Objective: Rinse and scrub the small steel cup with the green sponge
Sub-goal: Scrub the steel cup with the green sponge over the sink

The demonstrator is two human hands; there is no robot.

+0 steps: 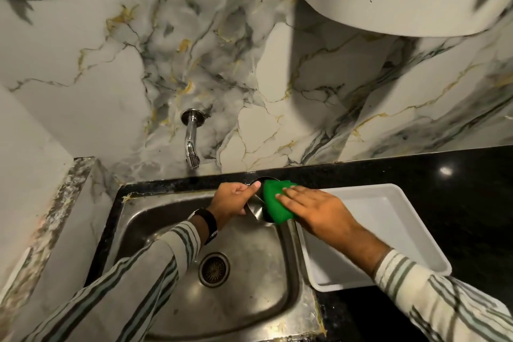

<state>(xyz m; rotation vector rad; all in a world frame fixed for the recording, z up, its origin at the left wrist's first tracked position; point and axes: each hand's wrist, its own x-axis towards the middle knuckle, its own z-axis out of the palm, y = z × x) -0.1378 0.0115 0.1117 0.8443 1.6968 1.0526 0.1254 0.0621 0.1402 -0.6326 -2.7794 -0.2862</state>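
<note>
The left hand's fingers (254, 185) pinch the rim of the small shiny steel cup (256, 207), held tilted over the back right corner of the steel sink (155, 219). Its long axis seems to run away from the person, mouth facing up and right toward the flat green sponge (276, 201). The right hand (313, 209) presses that sponge against the cup with fingers extended flat. A white plastic tray (388, 230) sits on the black bench (472, 203) beside them; the chrome wall tap (191, 139) looks dry.
</note>
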